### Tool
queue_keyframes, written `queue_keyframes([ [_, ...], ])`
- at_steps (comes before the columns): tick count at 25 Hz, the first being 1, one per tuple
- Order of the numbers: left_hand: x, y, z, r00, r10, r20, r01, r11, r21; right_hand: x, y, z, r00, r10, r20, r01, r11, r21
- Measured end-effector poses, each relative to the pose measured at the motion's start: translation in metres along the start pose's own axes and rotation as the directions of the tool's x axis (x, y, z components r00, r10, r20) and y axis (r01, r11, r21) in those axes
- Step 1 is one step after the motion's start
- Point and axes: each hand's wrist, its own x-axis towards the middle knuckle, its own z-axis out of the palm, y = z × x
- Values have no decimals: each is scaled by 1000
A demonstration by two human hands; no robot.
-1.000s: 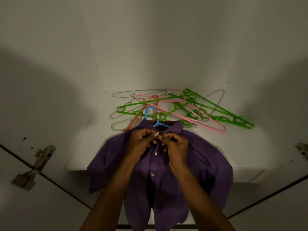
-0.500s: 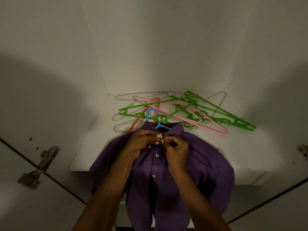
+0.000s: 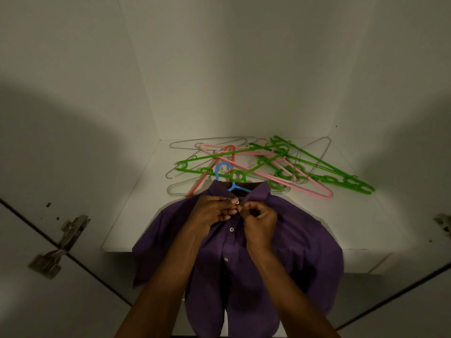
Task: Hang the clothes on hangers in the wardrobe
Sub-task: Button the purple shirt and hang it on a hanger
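The shirt [image 3: 288,242] lies face up under both hands, its collar on the shelf [image 3: 146,211] just beyond the fingers and its lower half draped over the shelf's front edge toward the person. The left hand [image 3: 214,213] and right hand [image 3: 260,217] meet at the top of the placket just below the collar, fingers curled and pinching the cloth at the top button; whether that button is through its hole is too small to tell.

The blue hanger [image 3: 225,175] sits inside the shirt, its hook sticking out past the collar, away from the hands, overlapping the loose hangers [image 3: 314,167] piled further back and to the right.

The shirt looks light, soft and limp, so by itself it would sag and slide; the stiff hanger gives it its shape. Best taken by the hook, or at the collar with the hanger pinched through the cloth.

Its long axis runs from collar to hem, straight away from the person, collar pointing into the wardrobe
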Motion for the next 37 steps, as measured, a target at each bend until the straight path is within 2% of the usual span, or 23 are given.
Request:
queue_keyframes([
  [4,1,-1,0,1000,-3,8,3,1000,-12,-1,-5,-3,998,2,61,-3,1000,12],
  [12,1,0,-4,999,-12,31,13,1000,-18,-5,-10,-3,999,28,36,-33,990,141],
  [19,4,-1,-1,1000,-14,-12,13,997,-75,-5,-1,-3,996,-82,41,83,997,-9],
  [26,1,-10,-2,996,75,-44,-81,988,-131,-5,-1,1,982,-185,49,189,974,-124],
  [31,-2,-16,5,978,187,-90,-196,975,-102,-4,-1,0,982,-179,57,184,980,-82],
  [37,-2,-23,11,952,258,-165,-267,963,-35,-5,-3,0,987,-153,59,153,988,-6],
])
